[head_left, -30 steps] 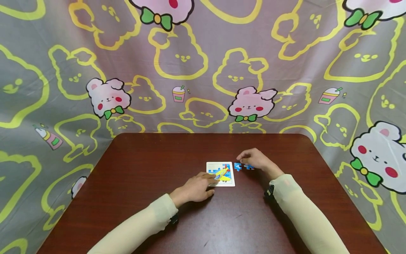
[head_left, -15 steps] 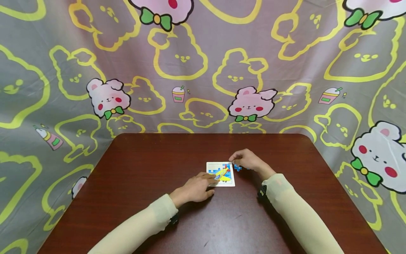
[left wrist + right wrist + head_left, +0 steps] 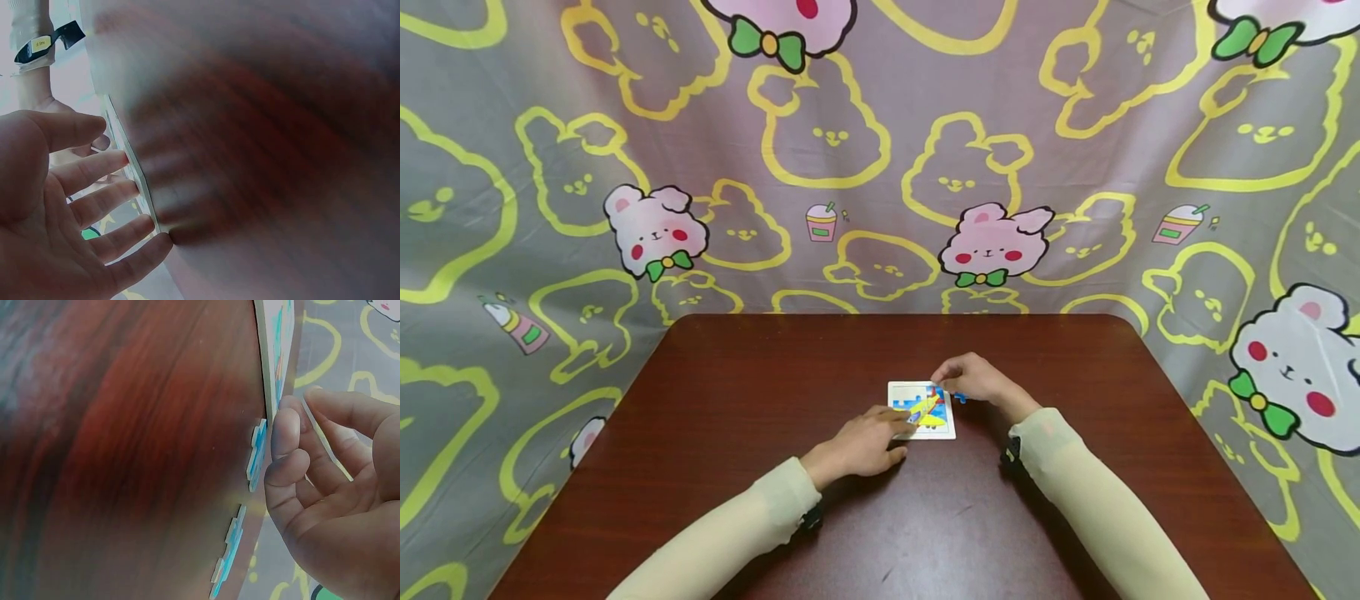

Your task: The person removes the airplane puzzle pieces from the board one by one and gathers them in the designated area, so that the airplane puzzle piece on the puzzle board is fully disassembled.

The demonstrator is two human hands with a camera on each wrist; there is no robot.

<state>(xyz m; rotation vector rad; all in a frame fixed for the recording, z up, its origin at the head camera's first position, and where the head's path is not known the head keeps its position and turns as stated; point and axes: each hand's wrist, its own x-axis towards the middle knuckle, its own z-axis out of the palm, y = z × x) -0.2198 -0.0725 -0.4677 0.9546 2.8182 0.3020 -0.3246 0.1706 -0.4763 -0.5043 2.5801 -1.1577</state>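
Observation:
A white-framed jigsaw puzzle board (image 3: 910,392) shows a yellow airplane on blue, with pale bare backing at its upper left. My left hand (image 3: 861,442) rests its outstretched fingers on the board's left side; in the left wrist view its fingertips (image 3: 144,223) lie along the edge. At the upper right corner is my right hand (image 3: 972,377), its fingers curled and the thumb near the index fingertip. I cannot tell whether a piece is pinched there. In the right wrist view, one blue puzzle piece (image 3: 255,456) lies beside the board and another blue piece (image 3: 228,550) farther off.
The brown wooden table (image 3: 760,367) extends around the board on all sides. A patterned cloth (image 3: 880,167) with rabbits and yellow outlines hangs behind and beside it. Dark bands (image 3: 1011,454) sit at the wrists, below pale sleeves (image 3: 1097,500).
My right hand has moved left from over the loose pieces to the board's upper right corner, and now partly covers the nearer piece. The left hand has stayed in place.

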